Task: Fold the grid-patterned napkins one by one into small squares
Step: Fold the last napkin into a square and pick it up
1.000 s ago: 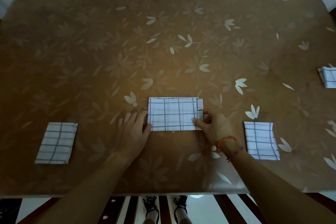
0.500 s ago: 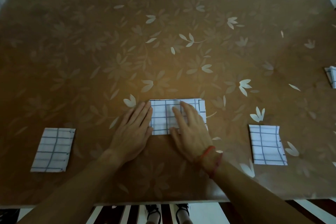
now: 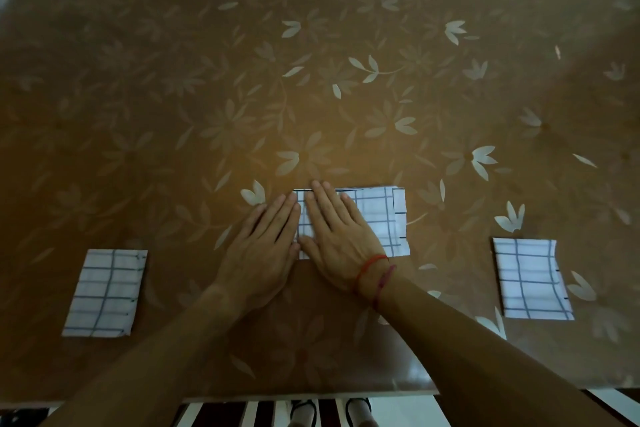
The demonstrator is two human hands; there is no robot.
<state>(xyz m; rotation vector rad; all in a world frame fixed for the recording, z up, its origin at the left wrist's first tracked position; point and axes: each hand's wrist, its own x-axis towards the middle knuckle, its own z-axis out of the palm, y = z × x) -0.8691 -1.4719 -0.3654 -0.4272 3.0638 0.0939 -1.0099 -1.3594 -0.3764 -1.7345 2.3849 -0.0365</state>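
Middle napkin (image 3: 377, 218) flat under straight right fingers (image 3: 325, 208), left fingers (image 3: 280, 215) released, flat at its left edge

The middle napkin (image 3: 377, 218), white with a dark grid, lies flat as a wide folded rectangle, its long side running from 9 to 3 o'clock. The left napkin (image 3: 105, 293), folded smaller, lies flat at its 8 o'clock, well apart. The right napkin (image 3: 531, 279), folded alike, lies at its 4 o'clock.

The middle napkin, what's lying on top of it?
The right hand lies flat on the left part of the middle napkin. The left hand rests beside its left edge. The grid under the right hand is hidden.
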